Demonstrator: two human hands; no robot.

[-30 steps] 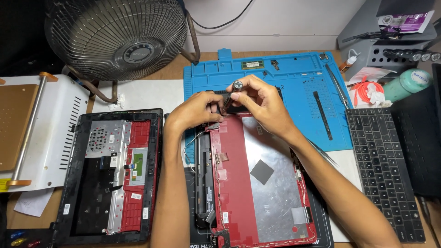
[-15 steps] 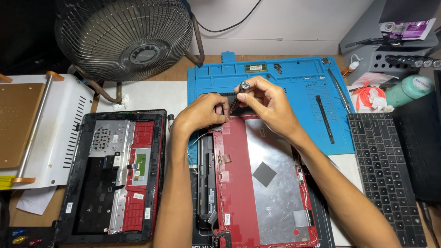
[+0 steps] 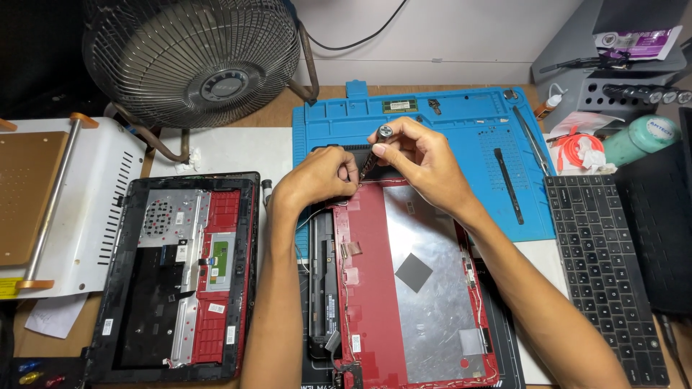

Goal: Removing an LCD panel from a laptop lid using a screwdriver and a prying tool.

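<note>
I'm looking down on the worktop (image 3: 216, 155) and both hands meet at the top left corner of the red lid (image 3: 422, 277). My right hand (image 3: 425, 162) is grasping a small screwdriver (image 3: 375, 150) — fingers pinched round the shaft, its silver cap up top, tip angled down at the corner of the lid. My left hand (image 3: 317, 180) is curled, fingertips pinching at the same corner right beside the tip; what it grips there is too small to make out.

The lid lies flat, inside face up, silver foil in the middle with a dark square pad, thin wires running along its red edge. Its upper edge overlaps the blue mat (image 3: 461, 119). I'd judge this panel light and thin, a bit flexible, easy to crack at the corners — best held by the red frame, not the foil or the wires. The screwdriver is slim and rigid; it wants a fingertip grip near the top so it spins freely.

To the left sits the laptop base (image 3: 173, 281), opened up, black with red parts. A fan (image 3: 191, 61) stands behind it. On the right, a keyboard (image 3: 609, 274) lies just off the mat — and a black pry tool (image 3: 508, 186) rests on the mat itself.
</note>
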